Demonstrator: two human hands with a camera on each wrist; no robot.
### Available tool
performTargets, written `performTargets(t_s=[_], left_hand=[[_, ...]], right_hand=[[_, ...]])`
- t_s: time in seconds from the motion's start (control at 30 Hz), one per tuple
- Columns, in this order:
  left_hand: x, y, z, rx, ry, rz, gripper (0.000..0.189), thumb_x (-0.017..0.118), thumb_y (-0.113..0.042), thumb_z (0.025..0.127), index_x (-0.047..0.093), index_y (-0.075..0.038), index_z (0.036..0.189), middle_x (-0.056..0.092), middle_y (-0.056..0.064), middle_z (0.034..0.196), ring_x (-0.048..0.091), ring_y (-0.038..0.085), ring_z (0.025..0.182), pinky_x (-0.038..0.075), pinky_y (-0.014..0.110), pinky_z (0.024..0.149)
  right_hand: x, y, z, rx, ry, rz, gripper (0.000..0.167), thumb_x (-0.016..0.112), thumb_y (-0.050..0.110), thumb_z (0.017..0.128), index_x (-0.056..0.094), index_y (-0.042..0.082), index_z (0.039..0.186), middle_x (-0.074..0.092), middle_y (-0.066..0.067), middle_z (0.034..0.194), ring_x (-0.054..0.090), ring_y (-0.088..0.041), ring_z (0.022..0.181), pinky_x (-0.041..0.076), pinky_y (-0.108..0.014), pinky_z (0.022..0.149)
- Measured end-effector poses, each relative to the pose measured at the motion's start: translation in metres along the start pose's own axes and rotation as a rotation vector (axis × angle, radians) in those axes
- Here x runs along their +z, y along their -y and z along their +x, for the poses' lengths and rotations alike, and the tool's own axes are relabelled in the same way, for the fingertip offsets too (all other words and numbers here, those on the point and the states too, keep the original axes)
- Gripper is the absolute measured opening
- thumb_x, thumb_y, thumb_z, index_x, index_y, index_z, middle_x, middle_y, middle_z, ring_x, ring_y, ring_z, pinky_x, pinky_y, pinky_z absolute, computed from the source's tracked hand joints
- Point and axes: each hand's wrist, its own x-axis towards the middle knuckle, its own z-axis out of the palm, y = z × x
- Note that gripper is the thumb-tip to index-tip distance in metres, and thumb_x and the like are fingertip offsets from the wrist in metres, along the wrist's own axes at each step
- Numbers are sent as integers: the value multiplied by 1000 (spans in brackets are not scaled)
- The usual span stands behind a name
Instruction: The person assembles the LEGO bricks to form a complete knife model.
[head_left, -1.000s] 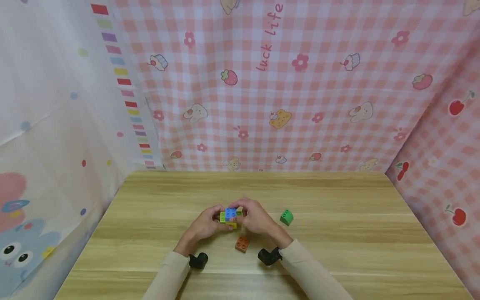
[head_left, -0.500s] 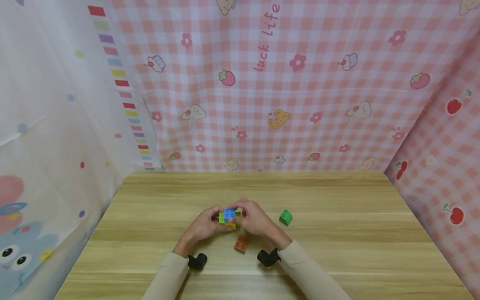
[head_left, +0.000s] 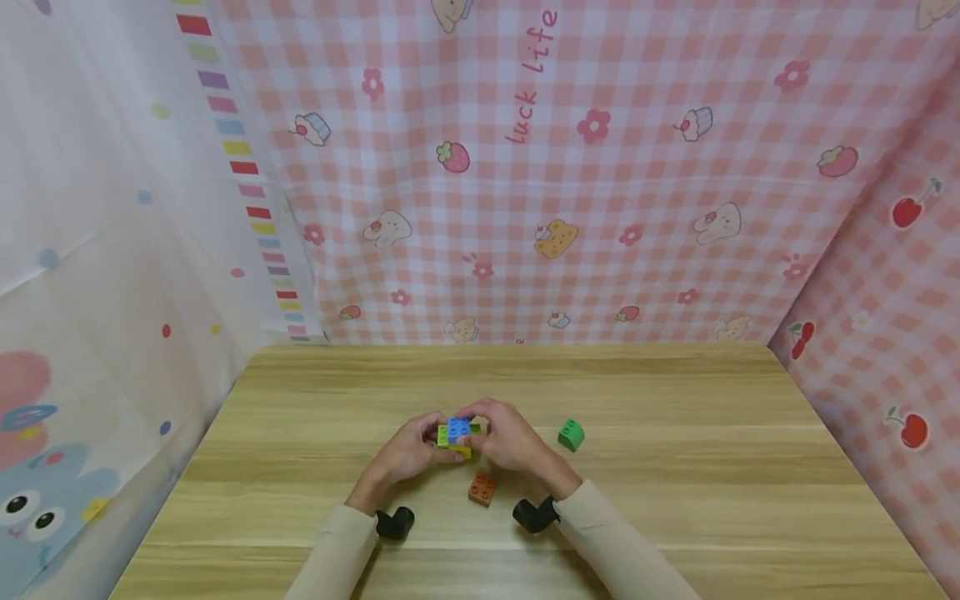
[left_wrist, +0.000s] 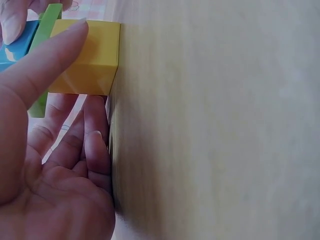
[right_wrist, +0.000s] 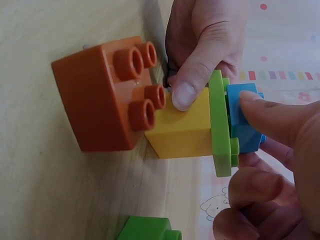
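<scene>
A small stack of toy building bricks stands on the table between my hands. At its bottom is a yellow brick [right_wrist: 185,130], with a flat light-green plate [right_wrist: 220,125] across its top. My left hand [head_left: 412,450] grips the yellow brick, thumb on its near side. My right hand [head_left: 512,437] pinches a blue brick [head_left: 458,429] between thumb and fingers, over the middle of the plate. In the right wrist view the blue brick lies right at the plate's studs, slightly askew to it. Part of the plate is hidden behind the right fingers.
An orange-brown four-stud brick [head_left: 482,490] lies on the wooden table [head_left: 675,483] just in front of the stack. A green brick with a curved side [head_left: 572,435] lies right of my right hand. Patterned cloths [head_left: 480,192] hang around the table's back and sides.
The head view has shifted slightly. Both hands keep their hold on the bricks, and the loose bricks lie in the same places.
</scene>
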Motion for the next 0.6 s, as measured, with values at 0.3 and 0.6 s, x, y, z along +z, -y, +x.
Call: performTargets(t_s=[0.3, 0.6], left_hand=[[0, 1, 0, -17, -8, 11, 29, 83, -17, 81, 62, -10, 100, 66, 2, 97, 59, 19, 89, 45, 35, 81], [0, 0, 0, -17, -7, 6, 30, 83, -18, 81, 62, -10, 101, 66, 2, 97, 59, 19, 89, 46, 35, 81]], right_hand=[[3, 0, -2, -6, -12, -29, 32, 72, 14, 91, 67, 10, 122, 65, -5, 122, 60, -20, 113, 51, -32, 86], [8, -1, -4, 1, -46, -15, 33, 73, 11, 90, 67, 10, 122, 65, -5, 121, 60, -16, 102, 49, -26, 75]])
